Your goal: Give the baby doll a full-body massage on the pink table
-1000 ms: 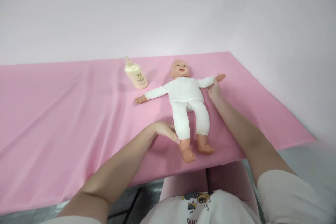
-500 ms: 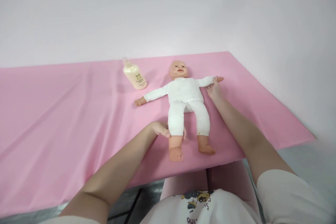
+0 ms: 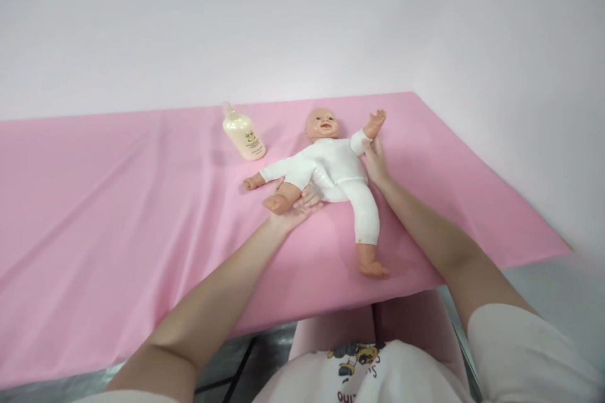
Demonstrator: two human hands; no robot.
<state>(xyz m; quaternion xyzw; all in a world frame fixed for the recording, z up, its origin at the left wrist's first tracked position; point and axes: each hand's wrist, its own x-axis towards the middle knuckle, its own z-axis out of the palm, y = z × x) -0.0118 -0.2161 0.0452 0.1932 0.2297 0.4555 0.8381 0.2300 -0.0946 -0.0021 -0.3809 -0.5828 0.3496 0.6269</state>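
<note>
While the left hand [image 3: 295, 204] grips the doll's [image 3: 333, 167] leg, its palm hides.

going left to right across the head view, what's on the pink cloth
bottle → doll's outstretched hand → left hand under the bent leg → doll's head → right hand at the raised arm

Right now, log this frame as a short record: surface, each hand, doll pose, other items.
surface: table under a pink cloth
left hand: left hand under the doll's bent leg, pushed up toward the torso
right hand: right hand at the doll's raised arm
doll: baby doll in a white suit, on its back, other leg straight
other items: cream bottle lying beyond the doll's outstretched arm
</note>
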